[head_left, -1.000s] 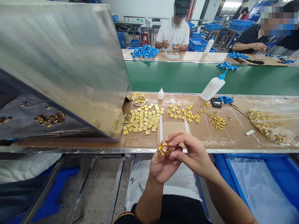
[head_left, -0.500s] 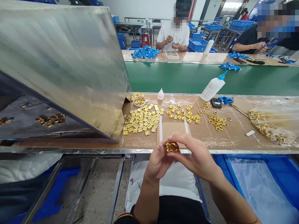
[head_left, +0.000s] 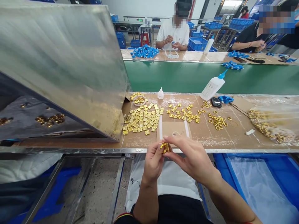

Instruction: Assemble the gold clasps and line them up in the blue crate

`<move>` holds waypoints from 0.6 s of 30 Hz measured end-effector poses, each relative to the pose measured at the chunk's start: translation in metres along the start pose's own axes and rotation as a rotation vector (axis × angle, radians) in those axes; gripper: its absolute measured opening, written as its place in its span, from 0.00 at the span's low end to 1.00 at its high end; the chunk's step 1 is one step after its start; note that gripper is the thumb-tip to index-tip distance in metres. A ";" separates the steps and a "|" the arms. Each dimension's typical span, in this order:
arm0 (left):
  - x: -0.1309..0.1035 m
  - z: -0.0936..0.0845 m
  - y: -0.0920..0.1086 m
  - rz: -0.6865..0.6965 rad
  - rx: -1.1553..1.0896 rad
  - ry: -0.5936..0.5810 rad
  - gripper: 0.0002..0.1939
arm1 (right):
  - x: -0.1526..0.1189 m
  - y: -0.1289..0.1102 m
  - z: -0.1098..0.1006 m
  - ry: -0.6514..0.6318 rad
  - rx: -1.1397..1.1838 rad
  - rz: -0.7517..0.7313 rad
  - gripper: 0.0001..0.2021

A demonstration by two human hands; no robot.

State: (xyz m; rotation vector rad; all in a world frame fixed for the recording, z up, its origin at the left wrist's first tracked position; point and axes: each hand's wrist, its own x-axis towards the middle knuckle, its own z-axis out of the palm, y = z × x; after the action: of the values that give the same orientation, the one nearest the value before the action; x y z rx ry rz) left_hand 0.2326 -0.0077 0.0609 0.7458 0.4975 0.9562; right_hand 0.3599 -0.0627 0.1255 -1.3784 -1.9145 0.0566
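Observation:
Between both hands, just over the table's front edge, is a shiny gold ring (head_left: 164, 148). My left hand (head_left: 153, 163) is closed, its thumb and fingers gripping the ring from the left. From the right, my right hand (head_left: 190, 157) pinches the same ring between thumb and forefinger. Beyond the hands lies a cardboard pad (head_left: 174, 128) with white tape strips down its sides. To its left spread many flat, squarish gold pieces (head_left: 143, 119). More gold pieces (head_left: 184, 112) lie behind the pad, and loose gold rings (head_left: 217, 122) are scattered to the right.
A large metal panel (head_left: 70, 62) slants up at left. Behind the pieces stand a small white bottle (head_left: 160, 93) and a leaning glue bottle (head_left: 213, 86). A clear bag (head_left: 275, 124) of gold rings lies at right. Past the green belt (head_left: 175, 74) a co-worker (head_left: 173, 34) sits.
The ring has turned in my fingers and shifted slightly left. My left thumb now presses closer against it, and the right hand has followed leftward.

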 end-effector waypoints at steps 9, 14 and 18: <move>0.002 0.003 -0.002 -0.030 -0.012 0.003 0.22 | -0.001 -0.002 0.003 0.018 0.029 0.074 0.09; 0.006 -0.008 0.001 0.016 0.213 -0.067 0.26 | -0.020 0.028 -0.010 0.122 0.057 0.230 0.10; 0.010 -0.026 0.012 0.068 0.371 -0.019 0.24 | -0.050 0.098 -0.014 0.286 0.084 0.570 0.20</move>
State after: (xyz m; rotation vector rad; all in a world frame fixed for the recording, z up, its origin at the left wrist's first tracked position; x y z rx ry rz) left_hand 0.2133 0.0140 0.0529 1.1101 0.6456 0.9300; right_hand 0.4521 -0.0682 0.0642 -1.7302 -1.2326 0.2018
